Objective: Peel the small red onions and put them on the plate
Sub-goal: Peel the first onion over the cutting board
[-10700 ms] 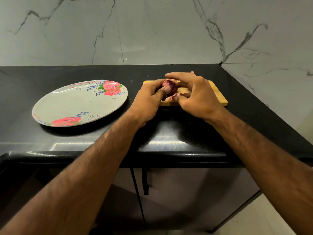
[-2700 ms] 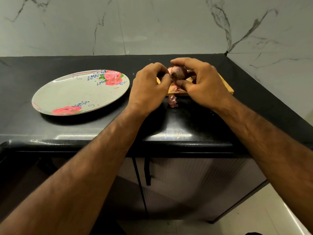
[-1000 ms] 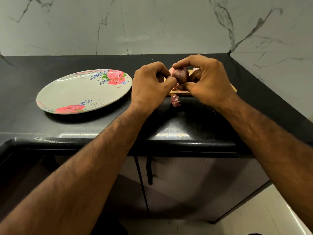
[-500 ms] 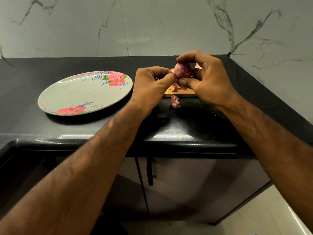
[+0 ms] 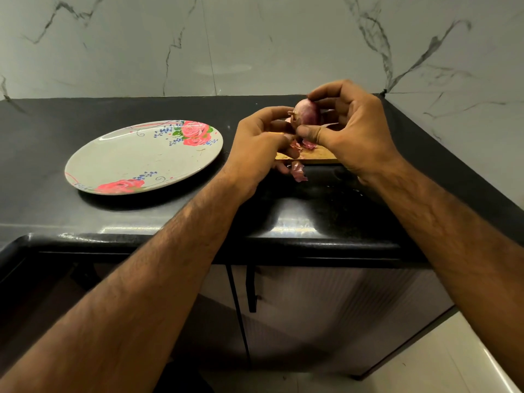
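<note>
My right hand [image 5: 351, 129] pinches the onion [image 5: 306, 114]; my left hand [image 5: 258, 148] curls at its skin (grip unclear). Tugging hard could pop it loose toward six o'clock.

A small red onion [image 5: 306, 114], purplish with loose papery skin at its tip, sits pinched between thumb and fingertips of the right hand [image 5: 353, 134], while the oval rose-patterned plate [image 5: 136, 163] lies flat well to its left.
</note>
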